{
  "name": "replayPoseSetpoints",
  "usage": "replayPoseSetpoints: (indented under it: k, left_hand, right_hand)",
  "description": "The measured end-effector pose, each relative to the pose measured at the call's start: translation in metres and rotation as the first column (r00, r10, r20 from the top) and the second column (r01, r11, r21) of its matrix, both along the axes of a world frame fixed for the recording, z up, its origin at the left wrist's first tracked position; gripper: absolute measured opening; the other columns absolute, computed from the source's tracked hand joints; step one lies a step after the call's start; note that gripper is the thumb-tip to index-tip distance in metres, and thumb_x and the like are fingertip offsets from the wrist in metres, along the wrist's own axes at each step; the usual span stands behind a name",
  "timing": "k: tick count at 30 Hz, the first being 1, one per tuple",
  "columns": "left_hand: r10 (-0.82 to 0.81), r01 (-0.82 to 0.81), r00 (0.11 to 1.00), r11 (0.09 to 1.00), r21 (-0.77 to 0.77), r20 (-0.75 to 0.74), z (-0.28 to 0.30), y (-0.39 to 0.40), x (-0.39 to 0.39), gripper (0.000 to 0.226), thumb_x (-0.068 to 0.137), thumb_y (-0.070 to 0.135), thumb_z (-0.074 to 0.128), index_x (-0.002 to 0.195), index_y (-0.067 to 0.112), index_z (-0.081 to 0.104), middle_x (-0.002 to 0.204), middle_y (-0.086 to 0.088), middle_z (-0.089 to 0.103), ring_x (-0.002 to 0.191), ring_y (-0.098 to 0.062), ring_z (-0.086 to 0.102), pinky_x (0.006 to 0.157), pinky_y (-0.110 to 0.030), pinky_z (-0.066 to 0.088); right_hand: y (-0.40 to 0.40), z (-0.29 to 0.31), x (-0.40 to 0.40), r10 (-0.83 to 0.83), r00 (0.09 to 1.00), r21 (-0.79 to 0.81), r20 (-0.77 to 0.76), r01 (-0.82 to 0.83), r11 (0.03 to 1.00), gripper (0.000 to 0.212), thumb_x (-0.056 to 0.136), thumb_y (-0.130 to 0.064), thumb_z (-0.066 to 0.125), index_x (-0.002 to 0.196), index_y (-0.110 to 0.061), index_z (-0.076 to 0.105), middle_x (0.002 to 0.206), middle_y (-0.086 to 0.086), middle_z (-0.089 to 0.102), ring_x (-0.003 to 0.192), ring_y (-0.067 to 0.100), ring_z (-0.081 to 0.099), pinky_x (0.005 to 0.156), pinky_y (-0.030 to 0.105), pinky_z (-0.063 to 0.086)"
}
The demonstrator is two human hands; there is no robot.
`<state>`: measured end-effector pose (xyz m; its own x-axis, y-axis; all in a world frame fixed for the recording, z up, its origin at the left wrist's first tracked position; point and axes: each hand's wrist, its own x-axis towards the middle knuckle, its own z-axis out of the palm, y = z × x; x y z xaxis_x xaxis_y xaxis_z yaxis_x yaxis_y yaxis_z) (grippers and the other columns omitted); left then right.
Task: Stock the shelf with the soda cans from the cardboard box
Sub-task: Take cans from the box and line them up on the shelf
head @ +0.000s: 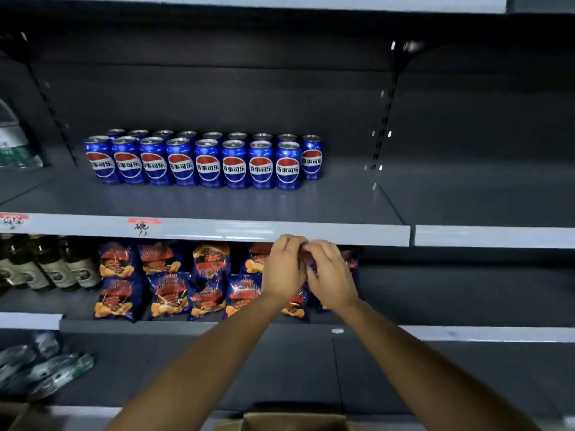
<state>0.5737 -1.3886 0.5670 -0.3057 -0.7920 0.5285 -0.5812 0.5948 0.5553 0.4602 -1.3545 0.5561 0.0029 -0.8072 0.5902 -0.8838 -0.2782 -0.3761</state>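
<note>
The cans [202, 161] stand upright in two rows on the left half of the shelf [342, 197], the back row reaching one can further right than the front. Bare shelf lies to their right.

The left hand [284, 267] and right hand [331, 273] are raised together just below the shelf's front lip, fingers curled and cupped round something between them. A sliver of red and blue shows in the gap, so I judge they carry a can or two, but what they hold is too hidden to name for certain.

The step in hand looks like the lift from box to shelf. The next move calls for clearing the lip and setting the load upright at the right end of the front row, without knocking its neighbours.

Only the top edge of the box [295, 419] shows at the bottom, so its contents are cut off. The chip bags [161, 275] behind the hands blur the view there.
</note>
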Motion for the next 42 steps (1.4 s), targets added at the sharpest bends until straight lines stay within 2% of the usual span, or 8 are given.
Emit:
replayPoseSetpoints:
  k: [4, 8, 19, 27, 31, 35, 38, 42]
  left_hand:
    - [-0.032, 0.028, 0.997, 0.998, 0.049, 0.071, -0.03, 0.009, 0.001, 0.042, 0.077, -0.003, 0.058, 0.117, 0.009, 0.061, 0.113, -0.008, 0.057, 0.105, -0.025, 0.056, 0.084, -0.033, 0.048]
    - [-0.084, 0.041, 0.98, 0.972, 0.232, 0.181, -0.065, 0.016, 0.0, 0.044, 0.082, 0.004, 0.059, 0.125, 0.015, 0.056, 0.123, -0.005, 0.053, 0.111, -0.023, 0.054, 0.089, -0.034, 0.047]
    - [-0.296, -0.014, 0.874, 0.778, 0.628, 0.385, -0.171, 0.036, 0.058, 0.05, 0.089, 0.026, 0.062, 0.136, 0.018, 0.047, 0.138, -0.006, 0.044, 0.123, -0.022, 0.048, 0.102, -0.03, 0.04]
    - [-0.338, -0.1, 0.828, 0.695, 0.712, 0.447, -0.227, 0.055, 0.108, 0.047, 0.09, 0.028, 0.062, 0.133, 0.018, 0.048, 0.138, -0.009, 0.044, 0.125, -0.025, 0.047, 0.102, -0.03, 0.039]
    - [-0.328, -0.153, 0.818, 0.667, 0.729, 0.472, -0.272, 0.069, 0.117, 0.042, 0.089, 0.025, 0.06, 0.129, 0.021, 0.051, 0.132, -0.007, 0.05, 0.118, -0.024, 0.053, 0.098, -0.033, 0.045]
    - [-0.369, -0.173, 0.776, 0.656, 0.735, 0.512, -0.328, 0.081, 0.117, 0.044, 0.091, 0.018, 0.052, 0.134, 0.012, 0.046, 0.131, -0.012, 0.053, 0.115, -0.028, 0.055, 0.091, -0.034, 0.049]
    - [-0.399, -0.175, 0.773, 0.612, 0.771, 0.492, -0.38, 0.086, 0.116, 0.05, 0.088, 0.02, 0.059, 0.135, 0.016, 0.044, 0.129, -0.011, 0.053, 0.111, -0.027, 0.056, 0.091, -0.036, 0.05]
    - [-0.424, -0.196, 0.756, 0.581, 0.79, 0.499, -0.453, 0.092, 0.112, 0.052, 0.086, 0.024, 0.064, 0.133, 0.017, 0.043, 0.13, -0.01, 0.052, 0.113, -0.026, 0.055, 0.087, -0.036, 0.051]
  right_hand:
    - [0.02, -0.023, -0.001, 0.007, 0.999, 0.115, -0.031, -0.004, 0.993, 0.039, 0.079, 0.002, 0.059, 0.117, -0.007, 0.059, 0.118, 0.006, 0.059, 0.108, 0.025, 0.052, 0.095, 0.031, 0.043]
    - [0.035, -0.06, -0.003, -0.033, 0.999, 0.341, -0.029, 0.041, 0.939, 0.044, 0.083, -0.006, 0.058, 0.126, -0.01, 0.053, 0.124, 0.007, 0.054, 0.116, 0.025, 0.048, 0.098, 0.038, 0.043]
    - [0.08, -0.158, 0.035, -0.181, 0.984, 0.764, -0.001, 0.117, 0.634, 0.049, 0.092, -0.025, 0.058, 0.137, -0.019, 0.041, 0.139, 0.006, 0.043, 0.123, 0.023, 0.048, 0.095, 0.032, 0.043]
    - [0.11, -0.233, 0.08, -0.246, 0.969, 0.838, 0.037, 0.104, 0.536, 0.039, 0.092, -0.027, 0.05, 0.129, -0.017, 0.049, 0.124, 0.006, 0.056, 0.11, 0.021, 0.054, 0.086, 0.028, 0.042]
    - [0.123, -0.274, 0.085, -0.281, 0.957, 0.855, 0.069, 0.088, 0.511, 0.034, 0.089, -0.019, 0.054, 0.123, -0.016, 0.052, 0.116, 0.005, 0.06, 0.101, 0.02, 0.059, 0.084, 0.035, 0.052]
    - [0.134, -0.325, 0.074, -0.302, 0.946, 0.873, 0.116, 0.048, 0.485, 0.045, 0.085, -0.019, 0.06, 0.129, -0.017, 0.051, 0.131, 0.005, 0.053, 0.119, 0.022, 0.051, 0.096, 0.033, 0.045]
    - [0.141, -0.372, 0.06, -0.334, 0.935, 0.881, 0.12, 0.054, 0.47, 0.044, 0.084, -0.03, 0.065, 0.124, -0.016, 0.055, 0.129, 0.004, 0.054, 0.118, 0.022, 0.051, 0.092, 0.028, 0.041]
    - [0.148, -0.445, 0.04, -0.373, 0.924, 0.914, 0.091, 0.071, 0.399, 0.044, 0.085, -0.024, 0.065, 0.126, -0.01, 0.055, 0.131, 0.01, 0.054, 0.118, 0.026, 0.052, 0.093, 0.027, 0.04]
